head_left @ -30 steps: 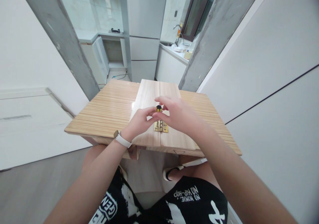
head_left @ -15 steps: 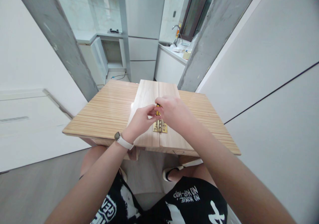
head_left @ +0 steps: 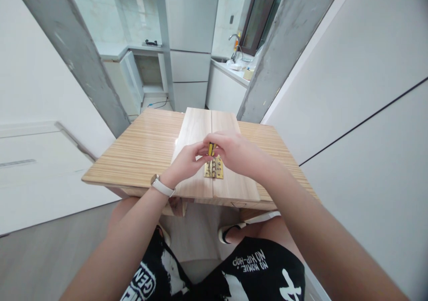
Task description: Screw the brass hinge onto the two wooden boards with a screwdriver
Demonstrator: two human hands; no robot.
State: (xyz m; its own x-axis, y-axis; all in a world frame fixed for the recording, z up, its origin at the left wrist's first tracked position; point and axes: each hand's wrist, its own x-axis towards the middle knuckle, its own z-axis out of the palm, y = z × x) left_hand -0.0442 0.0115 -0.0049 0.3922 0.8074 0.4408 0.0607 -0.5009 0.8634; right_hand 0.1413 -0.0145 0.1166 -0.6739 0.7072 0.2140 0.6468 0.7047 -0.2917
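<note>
Two pale wooden boards (head_left: 197, 127) lie side by side, with a seam running between them. A brass hinge (head_left: 214, 169) lies flat across that seam near the front, its far part covered by my fingers. Just above the hinge is a small yellow and black screwdriver (head_left: 211, 149), of which only the handle shows; its tip is hidden. From the right, my right hand (head_left: 230, 151) has its fingers closed around the handle. My left hand (head_left: 187, 160), with a watch on the wrist, pinches the same screwdriver from the left.
Beneath the boards is a wood-grain table (head_left: 133, 154), its front edge close to my knees. Grey pillars (head_left: 80, 51) stand left and right beyond it. A tall cabinet (head_left: 190, 20) and a sink counter with a faucet (head_left: 234, 51) are farther back.
The right hand has turned slightly, baring more of the yellow handle and more of the hinge. Both hands stay at the hinge, and the view has shifted a little.
</note>
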